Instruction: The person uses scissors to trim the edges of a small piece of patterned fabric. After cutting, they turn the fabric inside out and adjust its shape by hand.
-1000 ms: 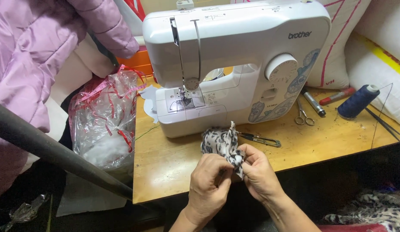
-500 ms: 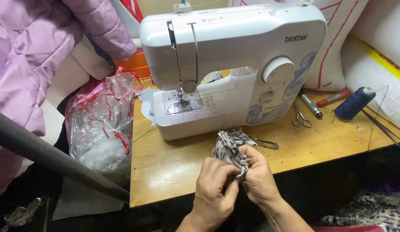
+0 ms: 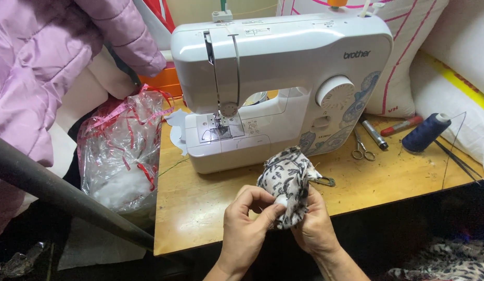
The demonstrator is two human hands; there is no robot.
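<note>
White sewing machine [image 3: 283, 88] sits at back of wooden table [image 3: 200, 203]; clear plastic bag [image 3: 122, 151] w/ white stuffing to its left. Both hands at front edge, just in front of machine. Right hand [image 3: 317, 229] curled shut round patterned cloth pouch [image 3: 288, 182] from below. Left hand [image 3: 247, 229] fingers [image 3: 268, 214] pinched at pouch's opening, touching white stuffing [image 3: 280, 200].
</note>
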